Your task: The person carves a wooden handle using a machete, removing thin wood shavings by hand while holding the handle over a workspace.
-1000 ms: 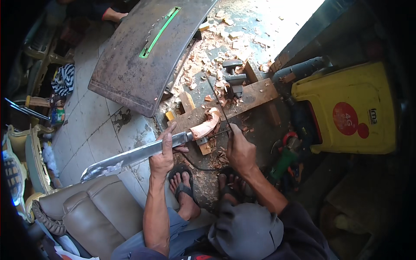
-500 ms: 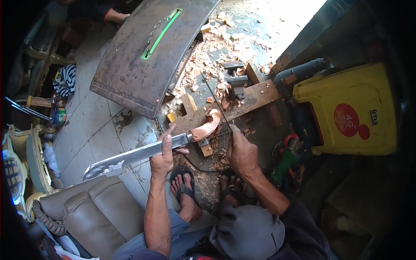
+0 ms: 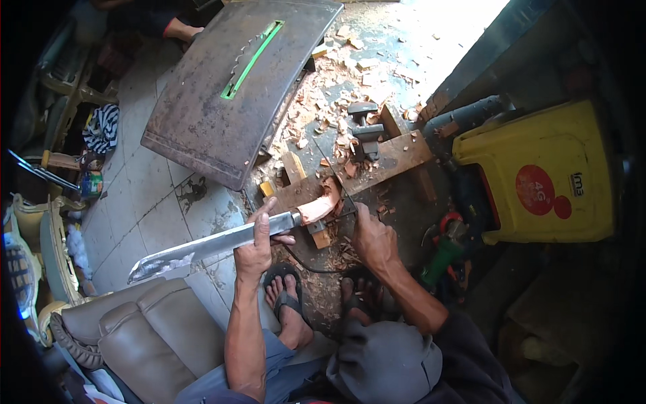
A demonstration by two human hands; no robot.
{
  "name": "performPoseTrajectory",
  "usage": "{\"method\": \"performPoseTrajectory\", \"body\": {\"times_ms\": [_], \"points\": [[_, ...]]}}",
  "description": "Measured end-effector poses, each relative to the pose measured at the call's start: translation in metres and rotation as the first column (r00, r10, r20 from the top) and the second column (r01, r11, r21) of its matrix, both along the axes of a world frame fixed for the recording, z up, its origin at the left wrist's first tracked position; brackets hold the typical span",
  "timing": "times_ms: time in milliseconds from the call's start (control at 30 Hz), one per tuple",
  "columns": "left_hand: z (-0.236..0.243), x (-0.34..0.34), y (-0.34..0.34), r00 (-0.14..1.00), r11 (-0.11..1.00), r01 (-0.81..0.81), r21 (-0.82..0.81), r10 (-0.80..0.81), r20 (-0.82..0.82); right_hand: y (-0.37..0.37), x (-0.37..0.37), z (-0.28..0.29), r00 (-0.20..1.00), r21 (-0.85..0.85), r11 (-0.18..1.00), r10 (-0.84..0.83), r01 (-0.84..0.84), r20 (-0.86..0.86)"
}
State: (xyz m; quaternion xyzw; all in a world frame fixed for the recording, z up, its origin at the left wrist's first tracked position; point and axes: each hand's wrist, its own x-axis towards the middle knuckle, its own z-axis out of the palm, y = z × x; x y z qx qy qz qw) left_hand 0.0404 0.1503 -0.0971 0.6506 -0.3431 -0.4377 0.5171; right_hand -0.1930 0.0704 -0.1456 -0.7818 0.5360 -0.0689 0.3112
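My left hand point(image 3: 257, 244) grips the silver blade point(image 3: 212, 240) of a long, broad knife, just short of its curved, pale carved wooden handle point(image 3: 317, 207). The handle lies over a wooden plank bench point(image 3: 393, 159); whether it rests there I cannot tell. My right hand point(image 3: 374, 240) is closed on a thin, dark metal tool point(image 3: 346, 194), which runs forward beside the handle's right side. A black metal clamp-like fitting point(image 3: 365, 138) sits on the bench among wood shavings.
A steel saw table point(image 3: 202, 121) with a green slot stands ahead left; beyond it is another person's foot point(image 3: 188, 34). A leather armchair point(image 3: 168, 330) is at my lower left. On the right are a yellow plastic stool point(image 3: 538, 175) and green power tools point(image 3: 441, 259). Shavings point(image 3: 346, 67) litter the floor.
The thin tool and my right hand have shifted slightly downward in the picture, toward me. My left hand keeps its grip on the blade, and the view has shifted slightly.
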Motion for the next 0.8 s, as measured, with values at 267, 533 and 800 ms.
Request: {"method": "performPoseTrajectory", "body": {"times_ms": [267, 533, 800], "points": [[-0.001, -0.004, 0.002, 0.999, 1.000, -0.003, 0.001, 0.003, -0.034, -0.003, 0.000, 0.005, 0.999, 0.012, 1.000, 0.010, -0.009, -0.053], [-0.008, 0.001, 0.006, 0.998, 1.000, -0.008, 0.030, 0.010, -0.055, -0.001, -0.006, 0.003, 0.998, -0.095, 0.995, -0.008, 0.014, 0.061], [-0.008, 0.003, 0.007, 0.999, 0.998, -0.012, 0.057, 0.014, -0.049, 0.001, -0.007, -0.004, 0.985, -0.174, 0.982, -0.039, 0.068, 0.167]]}}
